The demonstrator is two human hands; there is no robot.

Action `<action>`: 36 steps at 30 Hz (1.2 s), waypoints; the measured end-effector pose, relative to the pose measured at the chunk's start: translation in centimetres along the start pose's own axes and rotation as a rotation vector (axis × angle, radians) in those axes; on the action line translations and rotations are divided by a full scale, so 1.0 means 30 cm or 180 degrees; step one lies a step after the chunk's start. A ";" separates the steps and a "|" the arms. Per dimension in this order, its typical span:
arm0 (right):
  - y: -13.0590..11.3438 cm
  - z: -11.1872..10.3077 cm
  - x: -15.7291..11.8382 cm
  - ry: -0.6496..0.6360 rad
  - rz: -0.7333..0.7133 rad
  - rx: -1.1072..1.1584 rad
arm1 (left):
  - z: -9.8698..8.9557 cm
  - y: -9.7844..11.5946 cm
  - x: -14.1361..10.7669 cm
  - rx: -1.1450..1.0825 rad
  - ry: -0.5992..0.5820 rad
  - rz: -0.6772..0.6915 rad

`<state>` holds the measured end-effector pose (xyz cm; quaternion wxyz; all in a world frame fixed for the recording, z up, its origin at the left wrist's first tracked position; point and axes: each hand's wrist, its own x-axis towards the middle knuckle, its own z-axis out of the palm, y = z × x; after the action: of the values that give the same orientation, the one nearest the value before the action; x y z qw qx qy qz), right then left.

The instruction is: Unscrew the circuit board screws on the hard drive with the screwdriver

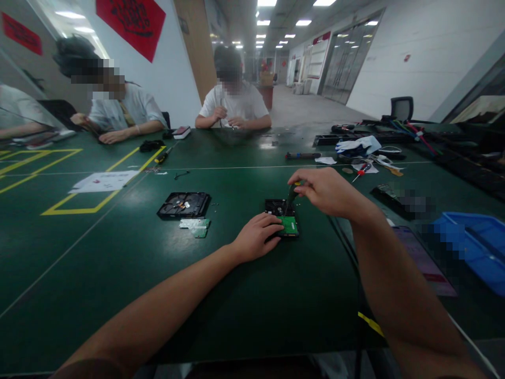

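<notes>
**A screwdriver at work on a hard drive, board side up**

At left on the green tabletop [221, 295] we see a larger drive [184, 204], lying flat, with a loose circuit board [201, 225] just beside its near edge. Small bits [214, 204], probably screws, lie to the right of it.

At centre, the left hand [256, 237] is partly open and palm down, its fingers extended over the green board [290, 225] on the near part of the hard drive [279, 205]; it appears to steady both rather than grip them. The drive lies flat on the tabletop, between the person's forearms.

To its right, the right hand [325, 189] is drawn closed, thumb and fingers pinching the top of a slim screwdriver [292, 196]. The shaft points down, slightly tilted, towards the drive near the board's far edge.

We judge the step in hand to be the working of a small screw there — whether in or out, we cannot tell, for the tip is too small to read. The next move calls for a seated tip, light downward pressure and a turn of the fingers — with the left hand keeping drive and board from sliding.
</notes>
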<state>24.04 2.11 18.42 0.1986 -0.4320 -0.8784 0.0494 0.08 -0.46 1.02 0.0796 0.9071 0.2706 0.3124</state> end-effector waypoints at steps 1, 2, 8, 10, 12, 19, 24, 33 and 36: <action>0.002 0.000 0.000 -0.0003 -0.0025 0.0017 | 0.000 0.000 0.000 0.0000 -0.0004 -0.0001; 0.004 0.000 0.000 0.0001 -0.0041 0.0033 | 0.000 -0.001 0.000 0.0001 -0.0008 -0.0001; 0.015 0.001 0.001 0.0042 0.0024 -0.0074 | 0.001 -0.003 -0.001 0.0026 -0.0018 0.0026; 0.018 0.000 0.000 0.0034 0.0044 -0.0102 | 0.002 -0.004 -0.002 0.0031 -0.0023 0.0013; 0.021 0.000 0.000 0.0038 0.0027 -0.0122 | 0.002 -0.004 -0.003 0.0036 -0.0020 0.0004; 0.018 0.005 0.004 0.0066 -0.0032 -0.0173 | 0.004 -0.005 -0.004 0.0057 -0.0017 0.0018; 0.011 0.002 0.001 0.0091 0.0092 -0.0073 | 0.006 -0.007 -0.004 0.0049 -0.0011 0.0026; 0.027 0.004 0.000 0.0127 0.0016 -0.0006 | 0.003 -0.010 -0.005 0.0025 -0.0039 0.0016; 0.025 0.005 0.004 0.0116 0.0026 0.0037 | 0.007 -0.012 -0.005 0.0011 -0.0017 0.0016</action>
<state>24.45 2.69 18.13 0.2168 -0.4352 -0.8726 0.0474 -0.04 -0.24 0.66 0.0780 0.9088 0.2686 0.3097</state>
